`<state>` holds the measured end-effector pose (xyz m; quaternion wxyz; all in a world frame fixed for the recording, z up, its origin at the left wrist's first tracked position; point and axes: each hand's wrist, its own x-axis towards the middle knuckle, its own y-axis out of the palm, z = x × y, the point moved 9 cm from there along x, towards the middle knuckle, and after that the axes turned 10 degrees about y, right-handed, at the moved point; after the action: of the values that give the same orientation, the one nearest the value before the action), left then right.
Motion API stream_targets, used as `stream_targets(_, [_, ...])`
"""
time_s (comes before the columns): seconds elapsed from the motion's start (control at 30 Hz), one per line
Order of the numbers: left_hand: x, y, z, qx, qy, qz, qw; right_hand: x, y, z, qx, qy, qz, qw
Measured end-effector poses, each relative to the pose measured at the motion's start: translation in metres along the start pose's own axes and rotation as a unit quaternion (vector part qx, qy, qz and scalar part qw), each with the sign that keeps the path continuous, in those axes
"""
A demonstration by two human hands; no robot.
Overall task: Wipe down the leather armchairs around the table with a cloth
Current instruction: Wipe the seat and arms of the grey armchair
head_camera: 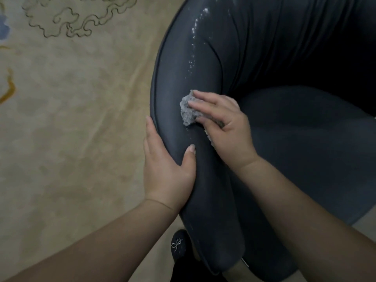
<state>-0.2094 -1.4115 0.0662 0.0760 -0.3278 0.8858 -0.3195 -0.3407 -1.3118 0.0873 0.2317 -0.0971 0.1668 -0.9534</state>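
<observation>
My two bare forearms reach in from the bottom edge, and between them, low down, the toe of my black shoe (178, 245) with a small sparkly bow stands on the floor beside the chair's base.

My left hand (166, 169) lies flat on the curved arm of the dark grey-blue leather armchair (284, 139). Its fingers (151, 131) are straight and together, running down the outer side along the piped seam, while the thumb (190, 152) spreads wide over the top of the arm. It holds nothing; it only rests against the leather.

My right hand (225, 127) is on the inner slope of the same arm, just above my left thumb. Its fingers (203, 107) are loosely bent and spread, pressing a crumpled grey cloth (187, 111) against the leather. The cloth bunches out past my fingertips, and a frayed edge shows below my palm.

A trail of white droplets (195, 37) runs up the armrest beyond the cloth. To the left lies a beige carpet (71, 119) with outlined cloud patterns.
</observation>
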Motion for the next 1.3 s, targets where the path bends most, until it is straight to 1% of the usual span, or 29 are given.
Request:
stream_targets(0.07, [-0.001,-0.001,0.001,0.001,0.000,-0.001,1.000,-0.019,0.003,0.001,-0.006,-0.009,-0.005,1.000])
stream_targets(0.13, [-0.001,-0.002,0.000,0.002,-0.001,0.000,1.000,-0.028,0.010,0.011,-0.026,-0.049,0.003,0.998])
stream_targets(0.2, [-0.001,-0.001,0.000,0.002,-0.003,0.002,1.000,-0.014,0.014,0.021,-0.061,-0.096,0.025,0.993])
stream_targets(0.23, [-0.001,-0.001,0.000,0.001,-0.003,0.002,1.000,-0.002,0.014,0.022,-0.076,-0.104,0.026,0.991])
stream_targets(0.27, [-0.001,-0.001,0.001,-0.001,-0.003,0.002,1.000,0.010,0.012,0.020,-0.082,-0.097,0.021,0.992])
stream_targets(0.33, [-0.001,0.000,0.001,-0.010,-0.006,0.005,1.000,0.023,0.004,0.012,-0.068,-0.054,0.008,0.996])
stream_targets(0.47, [-0.002,0.000,0.004,-0.035,-0.011,0.006,0.999,-0.012,-0.003,-0.005,-0.041,-0.009,-0.007,0.999])
stream_targets(0.53, [-0.003,0.000,0.002,-0.041,0.003,0.005,0.999,-0.039,-0.006,-0.009,-0.046,-0.008,-0.014,0.999])
stream_targets(0.6, [-0.003,-0.001,0.003,-0.039,0.005,-0.004,0.999,-0.050,-0.004,-0.002,-0.060,-0.029,-0.011,0.998])
stream_targets(0.7, [-0.003,-0.001,0.002,-0.040,0.000,-0.010,0.999,-0.027,0.010,0.020,-0.112,-0.107,0.019,0.988])
stream_targets(0.73, [-0.003,-0.001,0.002,-0.040,0.000,-0.011,0.999,-0.012,0.012,0.023,-0.122,-0.113,0.016,0.986])
stream_targets(0.83, [-0.002,-0.002,0.002,-0.039,-0.005,-0.013,0.999,0.017,0.003,0.015,-0.097,-0.056,-0.013,0.994])
stream_targets(0.9, [-0.002,-0.002,0.000,-0.037,-0.003,-0.010,0.999,-0.004,-0.002,0.007,-0.088,-0.034,-0.031,0.995])
stream_targets(0.97, [-0.001,-0.002,-0.001,-0.034,0.001,-0.013,0.999,-0.037,0.000,0.006,-0.083,-0.040,-0.031,0.995])
stream_targets(1.03, [-0.001,-0.002,0.001,-0.036,-0.006,-0.012,0.999,-0.045,0.006,0.011,-0.078,-0.059,-0.013,0.995])
stream_targets(1.1, [-0.001,-0.002,0.001,-0.034,-0.013,-0.009,0.999,-0.024,0.013,0.021,-0.098,-0.081,0.003,0.992])
stream_targets(1.17, [0.000,-0.002,-0.001,-0.026,-0.011,-0.012,1.000,0.011,0.017,0.027,-0.120,-0.092,-0.005,0.988])
stream_targets(1.23, [0.000,-0.002,-0.001,-0.024,-0.014,-0.011,1.000,0.035,0.012,0.027,-0.116,-0.078,-0.020,0.990])
stream_targets(1.3, [0.000,-0.002,-0.001,-0.022,-0.016,-0.007,1.000,0.028,0.007,0.020,-0.098,-0.050,-0.038,0.993])
